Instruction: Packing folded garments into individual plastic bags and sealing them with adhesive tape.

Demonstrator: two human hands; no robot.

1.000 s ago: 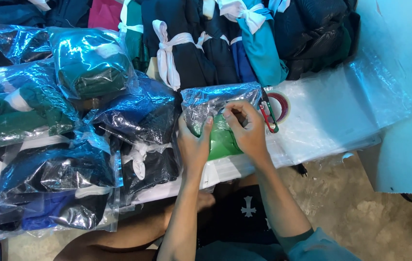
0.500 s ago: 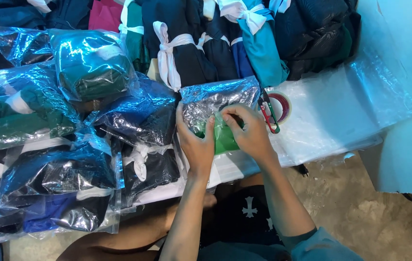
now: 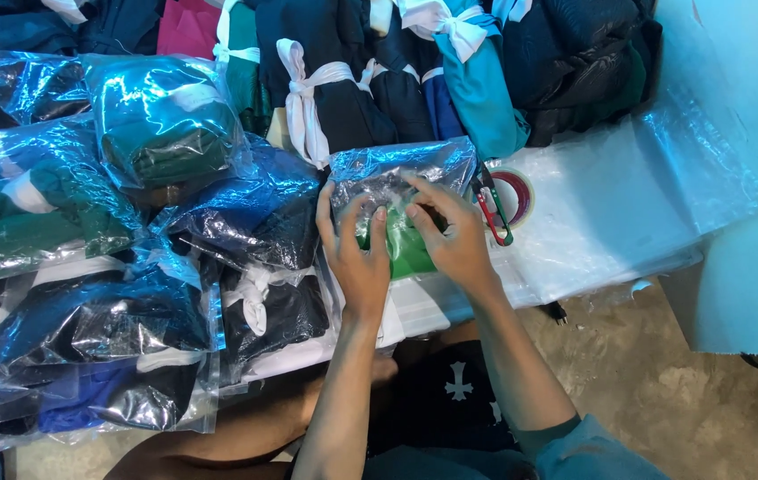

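Pressing green garment (image 3: 407, 253) into clear plastic bag (image 3: 397, 178), centre frame: left hand (image 3: 357, 258) and right hand (image 3: 454, 240) spread flat, fingers gripping film. Risk: thin film tearing under push; snips (image 3: 493, 213) just right may snag it.

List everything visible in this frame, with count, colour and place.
Clear plastic bag with green garment: one, under both hands, centre.
Bagged garments: several, green, navy and black, piled at left.
Tied garment bundles: several, dark, teal and pink with white ties, along the top.
Thread snips: one, red and green, right of the hands.
Tape roll: one, reddish, beside the snips.
Empty clear bags: a stack, right.
Concrete floor: bare grey, bottom right.
Left hand: on the bag.
Right hand: on the bag.
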